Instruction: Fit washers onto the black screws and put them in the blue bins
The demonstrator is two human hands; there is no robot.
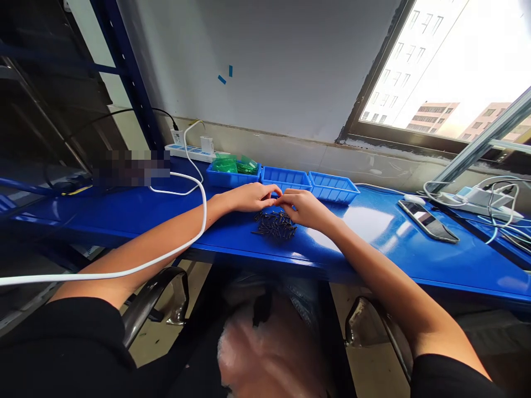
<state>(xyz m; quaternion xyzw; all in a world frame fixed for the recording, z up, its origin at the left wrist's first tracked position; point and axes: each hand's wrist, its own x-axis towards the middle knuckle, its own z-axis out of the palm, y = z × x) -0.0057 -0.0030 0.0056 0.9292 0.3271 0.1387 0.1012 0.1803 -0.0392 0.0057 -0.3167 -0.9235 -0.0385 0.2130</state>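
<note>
A loose pile of small dark screws [277, 226] lies on the blue table [232, 235] near its front edge. Just above and behind the pile, my left hand [254, 197] and my right hand [301, 205] meet at the fingertips. Both are closed in a pinch, and whatever is between the fingers is too small to make out. Behind my hands stand blue bins in a row: the left bin [211, 177] holds green plastic packets [232, 165], while no contents show in the middle bin [286, 177] or the right bin [335, 188].
A white cable [204, 213] arcs across my left forearm. Further right lie a phone [429, 221] and a power strip [483, 199] with tangled cords. Another power strip [194, 152] sits against the wall at the back left. Metal chair arms [178, 298] flank my lap.
</note>
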